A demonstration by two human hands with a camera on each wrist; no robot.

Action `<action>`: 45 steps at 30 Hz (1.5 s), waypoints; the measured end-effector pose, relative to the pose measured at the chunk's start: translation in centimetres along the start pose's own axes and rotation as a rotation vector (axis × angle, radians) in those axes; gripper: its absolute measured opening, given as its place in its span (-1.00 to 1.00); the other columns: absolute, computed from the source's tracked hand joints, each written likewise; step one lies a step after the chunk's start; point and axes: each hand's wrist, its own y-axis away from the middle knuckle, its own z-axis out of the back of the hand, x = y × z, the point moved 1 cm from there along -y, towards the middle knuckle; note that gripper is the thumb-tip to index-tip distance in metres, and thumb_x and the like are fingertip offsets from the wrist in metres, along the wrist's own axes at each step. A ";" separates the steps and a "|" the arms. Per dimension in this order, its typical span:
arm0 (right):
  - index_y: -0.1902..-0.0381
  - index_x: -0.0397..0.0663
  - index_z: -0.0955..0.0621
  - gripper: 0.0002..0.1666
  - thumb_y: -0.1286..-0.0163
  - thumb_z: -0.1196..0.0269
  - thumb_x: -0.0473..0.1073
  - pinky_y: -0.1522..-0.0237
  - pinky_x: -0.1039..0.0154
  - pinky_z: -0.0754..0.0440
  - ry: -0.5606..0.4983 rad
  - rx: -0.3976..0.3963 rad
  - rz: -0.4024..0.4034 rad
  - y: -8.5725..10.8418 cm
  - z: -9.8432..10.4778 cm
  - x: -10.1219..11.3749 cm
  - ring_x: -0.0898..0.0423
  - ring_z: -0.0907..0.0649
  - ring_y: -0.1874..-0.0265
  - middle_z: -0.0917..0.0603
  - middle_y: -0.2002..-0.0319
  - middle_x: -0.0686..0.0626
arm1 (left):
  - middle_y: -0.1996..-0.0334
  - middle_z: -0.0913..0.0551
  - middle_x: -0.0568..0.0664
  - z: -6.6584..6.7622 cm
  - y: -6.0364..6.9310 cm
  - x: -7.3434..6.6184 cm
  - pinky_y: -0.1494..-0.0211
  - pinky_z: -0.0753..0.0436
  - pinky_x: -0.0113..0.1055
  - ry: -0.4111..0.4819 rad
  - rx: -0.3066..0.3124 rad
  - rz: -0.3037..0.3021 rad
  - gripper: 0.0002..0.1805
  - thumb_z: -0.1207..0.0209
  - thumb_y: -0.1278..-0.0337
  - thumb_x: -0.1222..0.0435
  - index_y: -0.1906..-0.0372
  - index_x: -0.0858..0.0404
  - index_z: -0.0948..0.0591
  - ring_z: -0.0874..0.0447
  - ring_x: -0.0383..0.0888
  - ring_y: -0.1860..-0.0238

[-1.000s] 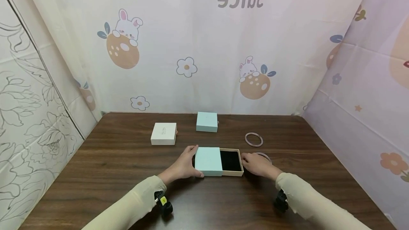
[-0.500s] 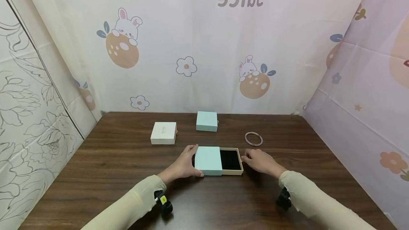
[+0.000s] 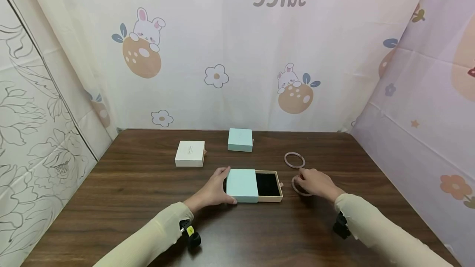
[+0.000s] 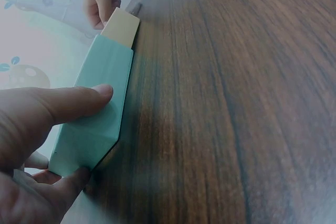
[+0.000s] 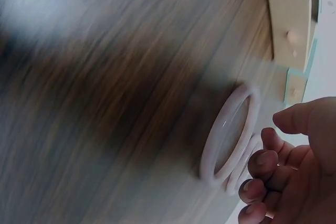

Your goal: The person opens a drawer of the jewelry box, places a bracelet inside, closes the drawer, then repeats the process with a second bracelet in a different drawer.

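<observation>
My left hand grips a pale mint drawer-style gift box, thumb on its near side and fingers at the far side and end. The box's cream drawer is pulled partway out to the right, showing black lining; a small ribbon tab sticks out of its end. My right hand hovers by a pale pinkish bangle lying on the table. In the right wrist view its fingers are loosely bent, with a gap to the bangle. A second similar bangle lies just behind.
A white box sits at the back left on the dark wooden table. Behind the gripped box stands another mint box. A printed curtain hangs at the table's far edge.
My right hand has left the drawer's ribbon tab and moved right, over the nearer bangle. My left hand and the box have stayed in place, the drawer still partly out.
</observation>
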 end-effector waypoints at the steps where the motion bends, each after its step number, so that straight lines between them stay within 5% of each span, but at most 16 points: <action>1: 0.56 -0.02 -0.39 -0.68 -0.43 -0.07 -0.12 0.65 0.24 -0.25 0.007 0.001 -0.009 0.0 0.0 -0.3 0.15 -0.34 0.72 -0.37 0.69 0.04 | -0.31 -0.17 0.32 0.0 0.0 0.0 -0.20 -0.39 -0.02 0.000 0.000 0.001 0.18 -0.54 0.29 0.20 -0.42 0.50 -0.09 -0.27 0.17 -0.26; 15: 0.32 -0.24 -0.50 -0.60 -0.45 -0.06 0.03 0.61 0.18 -0.35 0.187 0.028 -0.055 0.9 0.4 -3.6 0.10 -0.41 0.69 -0.40 0.65 -0.01 | -0.32 -0.17 0.31 0.0 0.0 0.1 -0.20 -0.39 -0.01 -0.009 0.001 -0.002 0.17 -0.54 0.29 0.19 -0.42 0.49 -0.10 -0.26 0.17 -0.26; 24: 0.24 -0.27 -0.55 -0.59 -0.47 -0.05 0.02 0.53 0.10 -0.44 0.251 0.054 -0.025 1.1 0.0 -3.9 0.07 -0.50 0.61 -0.48 0.58 -0.02 | -0.32 -0.17 0.31 0.0 0.0 0.2 -0.20 -0.39 -0.02 -0.001 -0.002 0.002 0.18 -0.54 0.30 0.19 -0.42 0.49 -0.10 -0.26 0.17 -0.27; 37: 0.43 -0.18 -0.49 -0.80 -0.41 -0.08 -0.24 0.69 0.11 -0.44 0.316 -0.098 0.089 1.4 -1.1 -3.9 0.06 -0.48 0.72 -0.42 0.70 0.00 | -0.31 -0.17 0.31 -0.1 -0.1 0.2 -0.20 -0.39 -0.02 0.005 -0.003 -0.005 0.18 -0.54 0.30 0.19 -0.42 0.50 -0.10 -0.27 0.17 -0.26; 45: 0.47 -0.17 -0.47 -0.78 -0.41 -0.04 -0.26 0.70 0.09 -0.45 0.344 -0.089 0.074 1.2 -1.4 -4.0 0.05 -0.49 0.72 -0.42 0.70 -0.03 | -0.31 -0.17 0.32 -0.1 -0.1 0.2 -0.20 -0.38 -0.02 0.001 -0.002 -0.002 0.18 -0.54 0.30 0.19 -0.42 0.50 -0.09 -0.27 0.17 -0.26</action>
